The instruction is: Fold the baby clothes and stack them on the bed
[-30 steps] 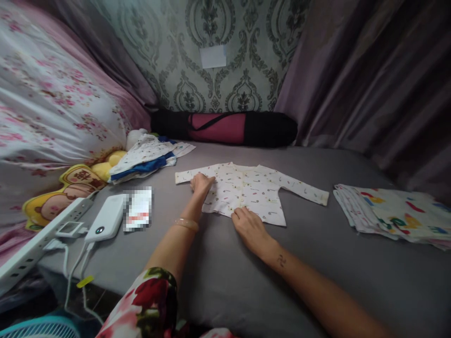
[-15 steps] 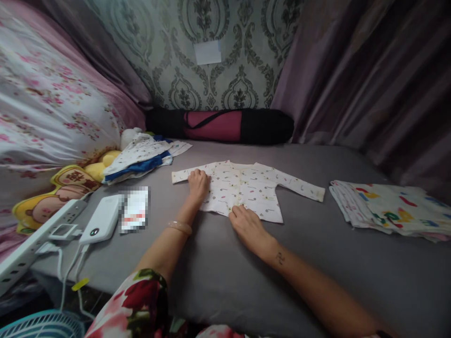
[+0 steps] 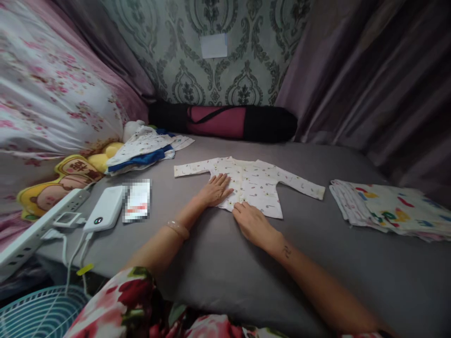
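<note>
A small white long-sleeved baby shirt (image 3: 253, 183) with tiny coloured marks lies spread flat on the grey bed sheet (image 3: 218, 263), sleeves out to both sides. My left hand (image 3: 215, 190) rests flat on its lower left part, fingers stretched out. My right hand (image 3: 251, 223) sits at the shirt's bottom hem near the middle, fingertips on the cloth, fingers slightly bent. Neither hand lifts the shirt.
A stack of folded printed cloths (image 3: 384, 209) lies at the right. A heap of unfolded baby clothes (image 3: 146, 150) and a yellow plush toy (image 3: 63, 180) lie at the left. A white power bank (image 3: 105, 213), power strip (image 3: 38, 227) and black-and-pink roll bag (image 3: 225, 122) are nearby.
My left hand slid from the shirt's left shoulder down and rightward onto its lower left body, and its fingers flattened. My right hand stayed at the hem.
</note>
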A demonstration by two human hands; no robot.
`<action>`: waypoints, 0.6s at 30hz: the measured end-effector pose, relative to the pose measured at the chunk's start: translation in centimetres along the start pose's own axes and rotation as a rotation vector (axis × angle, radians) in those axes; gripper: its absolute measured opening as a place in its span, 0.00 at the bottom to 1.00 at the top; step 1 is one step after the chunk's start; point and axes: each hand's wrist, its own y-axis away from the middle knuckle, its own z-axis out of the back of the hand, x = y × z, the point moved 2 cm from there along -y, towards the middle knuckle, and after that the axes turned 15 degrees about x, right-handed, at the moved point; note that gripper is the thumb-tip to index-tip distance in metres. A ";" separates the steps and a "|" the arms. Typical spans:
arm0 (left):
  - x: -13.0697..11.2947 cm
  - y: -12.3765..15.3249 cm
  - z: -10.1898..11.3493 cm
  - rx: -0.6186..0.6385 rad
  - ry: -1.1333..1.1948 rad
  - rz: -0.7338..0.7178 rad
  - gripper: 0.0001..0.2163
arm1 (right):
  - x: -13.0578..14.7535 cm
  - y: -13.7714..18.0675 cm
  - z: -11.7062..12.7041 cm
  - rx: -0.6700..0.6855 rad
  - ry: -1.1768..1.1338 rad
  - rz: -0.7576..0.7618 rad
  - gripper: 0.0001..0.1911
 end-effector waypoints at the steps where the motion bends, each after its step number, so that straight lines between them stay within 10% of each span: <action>1: 0.1 0.4 0.0 0.009 -0.007 -0.008 0.30 | -0.3 0.1 0.0 0.000 -0.027 0.015 0.11; 10: 1.3 6.5 0.8 0.018 0.062 -0.130 0.27 | -4.6 0.2 -0.4 -0.136 -0.641 0.139 0.10; 18: -4.1 5.1 2.1 -0.030 0.353 -0.352 0.15 | -5.1 -0.2 -1.3 -0.144 -0.663 0.001 0.11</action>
